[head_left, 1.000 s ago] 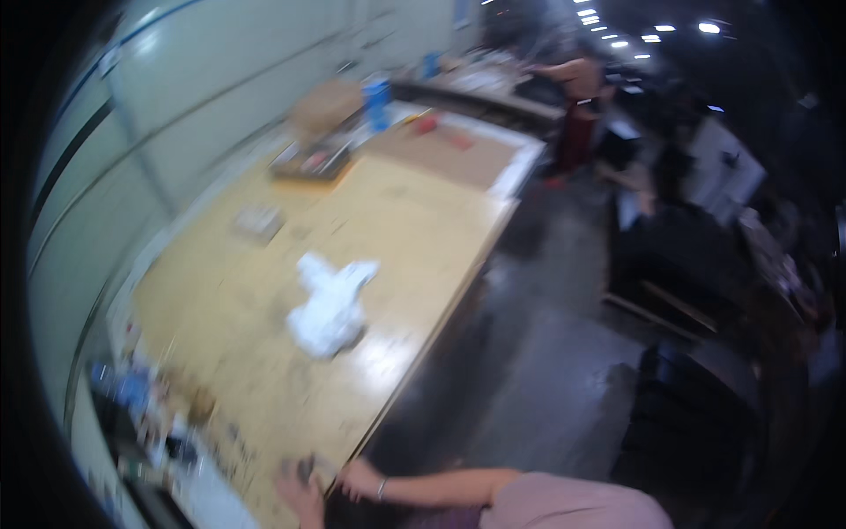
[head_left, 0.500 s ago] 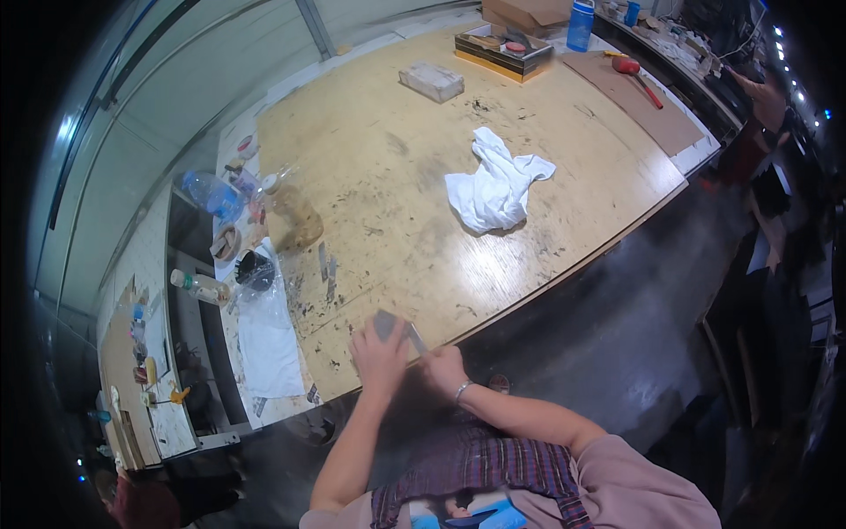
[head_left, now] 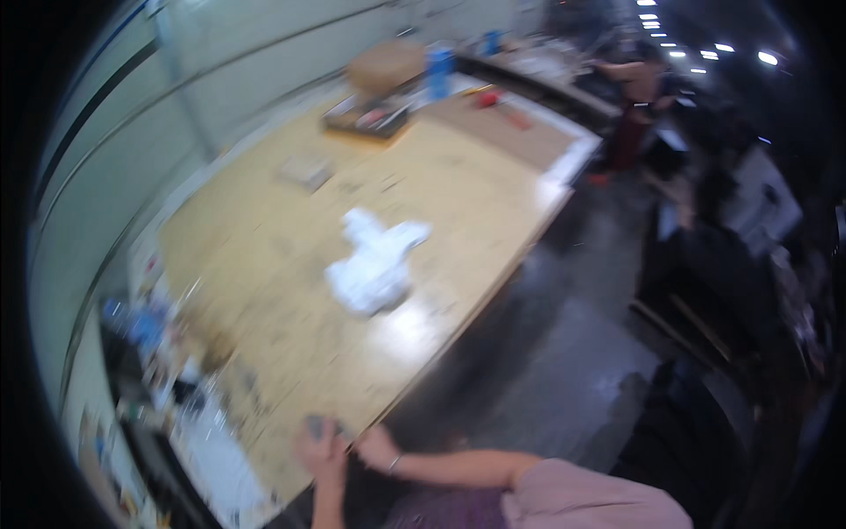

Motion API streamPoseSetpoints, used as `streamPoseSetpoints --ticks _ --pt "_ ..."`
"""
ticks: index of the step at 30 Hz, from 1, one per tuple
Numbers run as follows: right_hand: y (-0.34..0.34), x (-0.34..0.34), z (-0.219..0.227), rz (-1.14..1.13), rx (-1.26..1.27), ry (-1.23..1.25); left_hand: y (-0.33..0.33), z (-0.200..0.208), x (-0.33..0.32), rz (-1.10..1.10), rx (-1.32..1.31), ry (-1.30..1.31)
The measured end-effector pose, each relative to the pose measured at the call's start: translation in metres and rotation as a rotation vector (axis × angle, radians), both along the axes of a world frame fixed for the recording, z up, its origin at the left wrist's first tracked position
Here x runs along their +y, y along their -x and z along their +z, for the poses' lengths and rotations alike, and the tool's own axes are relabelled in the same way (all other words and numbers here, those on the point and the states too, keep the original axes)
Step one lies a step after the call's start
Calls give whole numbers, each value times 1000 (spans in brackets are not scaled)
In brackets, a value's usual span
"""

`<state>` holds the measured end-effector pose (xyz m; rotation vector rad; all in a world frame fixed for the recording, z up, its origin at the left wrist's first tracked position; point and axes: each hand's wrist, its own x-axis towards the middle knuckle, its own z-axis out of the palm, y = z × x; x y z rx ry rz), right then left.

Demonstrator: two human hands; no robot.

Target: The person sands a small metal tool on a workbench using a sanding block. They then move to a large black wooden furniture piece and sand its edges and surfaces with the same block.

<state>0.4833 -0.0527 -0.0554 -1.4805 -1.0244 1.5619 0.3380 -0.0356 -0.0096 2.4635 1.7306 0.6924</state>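
The whole picture is smeared by motion. At the near edge of the yellowish worktable (head_left: 264, 212), my left hand (head_left: 319, 454) is closed over a small flat grey piece (head_left: 317, 426), whose far end shows past the fingers. Close to its right, my right hand (head_left: 377, 448) is curled into a fist at the table edge. A narrow grey strip, like a blade, ran from this fist toward the grey piece half a second ago; blur now hides most of it. A crumpled white cloth (head_left: 374, 269) lies farther out on the table.
Beyond the cloth are a pale block (head_left: 306, 171), an open box (head_left: 366, 119) of small items, a blue bottle (head_left: 439, 72) and a red mallet (head_left: 487, 99). Bottles and clutter (head_left: 145, 322) line the left side. A person (head_left: 634, 88) stands at the far right.
My view has swung up and to the right, so the table and both hands appear lower and farther left. The hands remain close together at the table edge, the left still on the grey piece.
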Motion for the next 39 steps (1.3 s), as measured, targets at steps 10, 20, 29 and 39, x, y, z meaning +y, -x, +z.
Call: streamPoseSetpoints --ticks 10,20,29,39 --pt "12 19 -32 -77 12 292 -18 24 1 53 132 40" --pt "16 16 -26 -82 31 310 -4 12 1 44 266 -102" --pt "15 21 -27 -87 29 296 -18 31 -16 78 189 10" --pt "16 18 -29 -78 19 307 -20 33 -26 73 159 55"
